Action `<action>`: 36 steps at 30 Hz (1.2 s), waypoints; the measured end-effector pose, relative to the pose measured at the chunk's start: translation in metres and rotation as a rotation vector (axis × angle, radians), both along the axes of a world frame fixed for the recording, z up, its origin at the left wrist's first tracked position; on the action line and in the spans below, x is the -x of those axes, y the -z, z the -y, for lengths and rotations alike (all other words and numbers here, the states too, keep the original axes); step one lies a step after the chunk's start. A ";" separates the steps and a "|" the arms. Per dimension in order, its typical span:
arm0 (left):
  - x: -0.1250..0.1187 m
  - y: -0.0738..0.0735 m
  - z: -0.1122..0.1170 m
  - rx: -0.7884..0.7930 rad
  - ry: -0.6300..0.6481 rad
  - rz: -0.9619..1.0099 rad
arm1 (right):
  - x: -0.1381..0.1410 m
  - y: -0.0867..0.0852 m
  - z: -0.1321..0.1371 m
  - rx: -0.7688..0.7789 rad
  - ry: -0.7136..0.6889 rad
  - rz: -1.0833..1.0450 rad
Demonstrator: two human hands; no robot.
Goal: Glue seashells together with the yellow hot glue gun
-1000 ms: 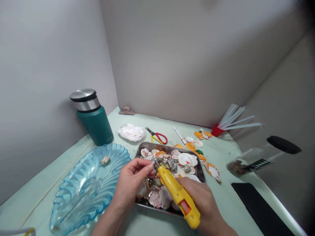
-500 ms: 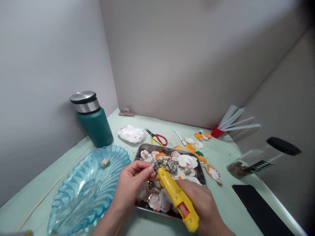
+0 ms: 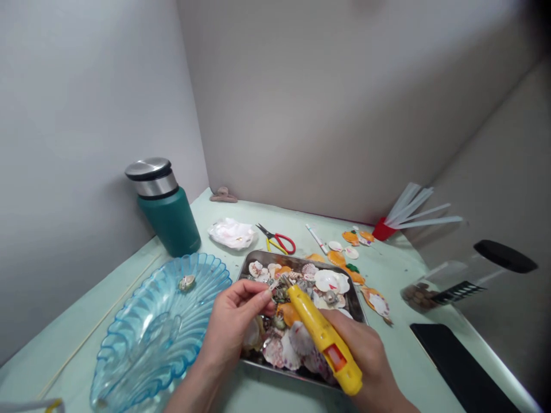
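Observation:
My left hand [image 3: 235,324] is closed in a pinch on a small shell [image 3: 274,284], held above a metal tray [image 3: 357,310] heaped with several seashells. My right hand [image 3: 365,361] grips a yellow glue gun [image 3: 322,338], its nozzle touching or almost touching the pinched shell. To the left lies a blue ribbed glass dish [image 3: 150,332] with one small shell [image 3: 186,281] in it.
A teal flask [image 3: 166,209] stands at the back left. Behind the tray lie a crumpled tissue [image 3: 232,232], red-and-yellow scissors [image 3: 278,241], a pen [image 3: 316,238] and loose painted shells [image 3: 344,252]. On the right are a red holder with glue sticks [image 3: 404,215], a clear jar [image 3: 456,281] and a black phone [image 3: 456,367].
The glue gun and my right hand have shifted a little to the right. My left hand keeps its pinch on the small shell.

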State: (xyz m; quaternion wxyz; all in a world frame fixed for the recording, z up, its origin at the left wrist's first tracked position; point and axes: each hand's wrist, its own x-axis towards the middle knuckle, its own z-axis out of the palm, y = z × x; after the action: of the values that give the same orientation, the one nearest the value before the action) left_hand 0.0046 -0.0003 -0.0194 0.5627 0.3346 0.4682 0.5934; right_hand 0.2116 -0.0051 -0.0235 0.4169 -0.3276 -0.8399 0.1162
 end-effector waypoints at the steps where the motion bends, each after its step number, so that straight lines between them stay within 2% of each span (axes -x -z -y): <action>1: 0.000 0.000 0.000 0.000 -0.006 0.001 | 0.000 0.000 0.000 -0.005 -0.013 0.001; 8: 0.000 0.001 0.002 -0.020 -0.007 -0.026 | 0.003 -0.001 -0.001 -0.011 -0.103 0.009; 14: 0.000 0.000 0.003 -0.032 -0.002 -0.024 | 0.005 -0.001 -0.001 -0.042 -0.088 0.028; 22: -0.002 -0.003 0.002 -0.074 -0.049 -0.128 | 0.002 -0.002 0.000 -0.033 -0.035 0.013; 24: -0.003 -0.003 0.003 -0.138 -0.073 -0.216 | 0.002 -0.001 0.001 -0.028 -0.062 0.017; 30: -0.003 -0.001 0.008 -0.428 -0.164 -0.683 | 0.004 0.002 0.001 -0.030 -0.080 0.037; 36: -0.001 -0.001 0.009 -0.555 -0.231 -0.829 | 0.005 0.001 0.001 -0.045 -0.058 0.044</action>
State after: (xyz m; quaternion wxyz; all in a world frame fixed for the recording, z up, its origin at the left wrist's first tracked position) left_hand 0.0056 -0.0095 -0.0188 0.1503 0.6250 0.5106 0.5710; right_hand 0.2070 -0.0064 -0.0242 0.4019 -0.2961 -0.8604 0.1023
